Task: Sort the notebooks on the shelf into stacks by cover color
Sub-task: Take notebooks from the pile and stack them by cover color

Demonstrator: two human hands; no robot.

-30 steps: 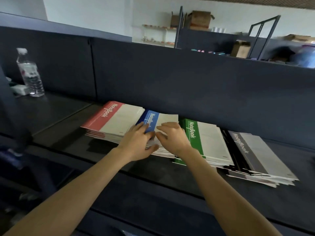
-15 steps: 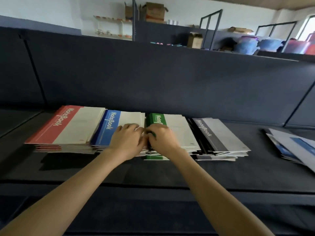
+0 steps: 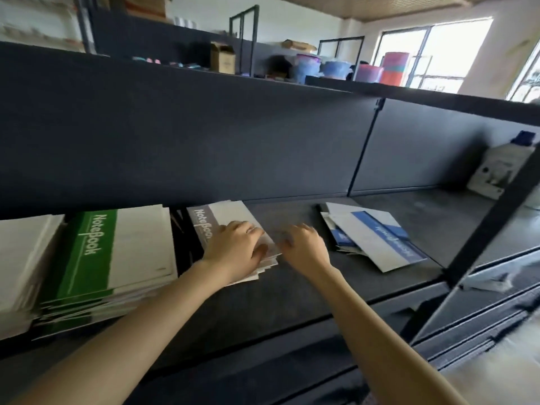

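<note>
Notebooks (image 3: 140, 244) on shelf (image 3: 292, 290): sorting mostly done, judging by layout; left hand (image 3: 233, 252) palm-down on grey stack (image 3: 204, 226), fingers bent, thumb at its right edge, press vs pinch not resolvable; right hand (image 3: 304, 249) just beside that stack over bare shelf, fingers loosely curled, blurred, nothing in it; green stack (image 3: 96, 252) left of grey, edges ragged; white-topped stack (image 3: 20, 258) far left, cover colour cropped; loose blue-and-white pile (image 3: 377, 241) to the right, fanned, probably all that remains; white bottle (image 3: 496, 168) far right, irrelevant.

Left hand (image 3: 233, 252) rests on the grey notebook stack (image 3: 204, 226) — right hand (image 3: 304, 249), blurred, seemingly touches its edge.
</note>
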